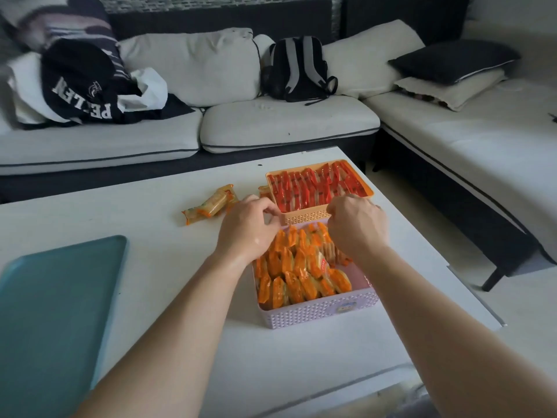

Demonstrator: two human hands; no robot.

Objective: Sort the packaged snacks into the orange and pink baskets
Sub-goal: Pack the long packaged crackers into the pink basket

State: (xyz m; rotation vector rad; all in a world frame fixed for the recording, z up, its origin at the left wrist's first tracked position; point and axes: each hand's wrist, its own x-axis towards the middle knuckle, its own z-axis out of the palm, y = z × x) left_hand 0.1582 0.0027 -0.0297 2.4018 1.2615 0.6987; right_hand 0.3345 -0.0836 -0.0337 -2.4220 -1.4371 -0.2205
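Observation:
The pink basket (319,312) sits near me on the white table, packed with several orange-wrapped snacks (301,276) standing in rows. Behind it the orange basket (304,217) holds several red-wrapped snacks (316,185). My left hand (247,227) hovers over the pink basket's far left corner, fingers curled together. My right hand (355,227) is over the far right part of that basket, fingers bent down among the orange packets. What either hand pinches is hidden. A few loose orange packets (211,203) lie on the table left of the orange basket.
A teal tray (54,312) lies at the table's near left. Another packet (263,190) peeks out beside the orange basket's left wall. A white sofa with a black backpack (298,67), clothes and cushions runs behind and to the right of the table (150,212).

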